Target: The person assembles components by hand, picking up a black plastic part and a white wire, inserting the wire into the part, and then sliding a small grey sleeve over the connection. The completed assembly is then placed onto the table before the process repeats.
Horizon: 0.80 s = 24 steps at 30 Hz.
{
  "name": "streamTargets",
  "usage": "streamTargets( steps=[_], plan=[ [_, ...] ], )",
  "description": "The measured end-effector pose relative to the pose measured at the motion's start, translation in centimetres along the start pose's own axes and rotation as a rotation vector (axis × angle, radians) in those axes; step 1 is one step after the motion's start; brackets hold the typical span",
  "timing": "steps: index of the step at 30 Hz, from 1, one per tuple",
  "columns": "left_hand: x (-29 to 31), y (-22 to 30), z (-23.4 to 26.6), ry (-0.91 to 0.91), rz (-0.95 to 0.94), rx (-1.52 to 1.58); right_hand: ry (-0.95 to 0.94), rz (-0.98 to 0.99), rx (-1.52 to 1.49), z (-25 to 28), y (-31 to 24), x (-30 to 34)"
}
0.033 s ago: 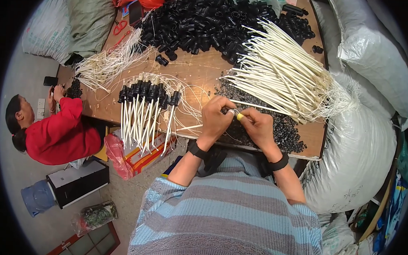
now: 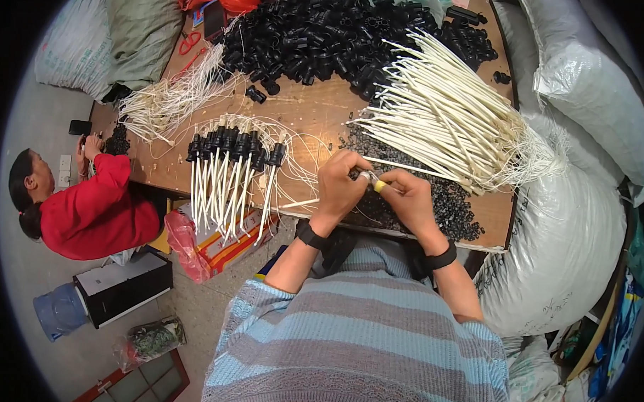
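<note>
Left hand [image 2: 340, 186] and right hand [image 2: 407, 202]: fingertips pinched narrow, cannot tell on what. Single white rod [image 2: 401, 165]: just beyond the grip, running rightward. Small dark pieces [image 2: 456, 213]: beneath and right of the grip. Bundle of white rods [image 2: 442, 109]: farther right. Black sockets on white stems [image 2: 228, 144]: left of the grip. Heap of black parts [image 2: 324, 38]: well beyond. White sack [image 2: 554, 252]: far right, dark markings too small to read.
</note>
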<state>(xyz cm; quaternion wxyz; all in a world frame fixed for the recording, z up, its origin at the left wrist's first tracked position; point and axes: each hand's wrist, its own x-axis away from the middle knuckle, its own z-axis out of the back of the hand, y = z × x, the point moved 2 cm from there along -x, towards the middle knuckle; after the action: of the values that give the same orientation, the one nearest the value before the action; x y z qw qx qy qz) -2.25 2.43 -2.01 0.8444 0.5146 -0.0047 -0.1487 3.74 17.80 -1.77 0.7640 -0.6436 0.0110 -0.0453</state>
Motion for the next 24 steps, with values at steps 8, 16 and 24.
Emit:
streamTargets(
  steps=[8,16,24],
  plan=[
    [0.5,2.5,0.6,-0.559,-0.013,0.108,-0.03,-0.326,-0.927,2.3,-0.3,0.2],
    [1.0,1.6,0.1,-0.533,0.102,0.135,0.0,-0.282,-0.628,2.5,0.2,0.2],
    [1.1,1.5,1.1,-0.392,-0.081,-0.229,-0.102,0.394,0.631,2.2,-2.7,0.8]
  ],
)
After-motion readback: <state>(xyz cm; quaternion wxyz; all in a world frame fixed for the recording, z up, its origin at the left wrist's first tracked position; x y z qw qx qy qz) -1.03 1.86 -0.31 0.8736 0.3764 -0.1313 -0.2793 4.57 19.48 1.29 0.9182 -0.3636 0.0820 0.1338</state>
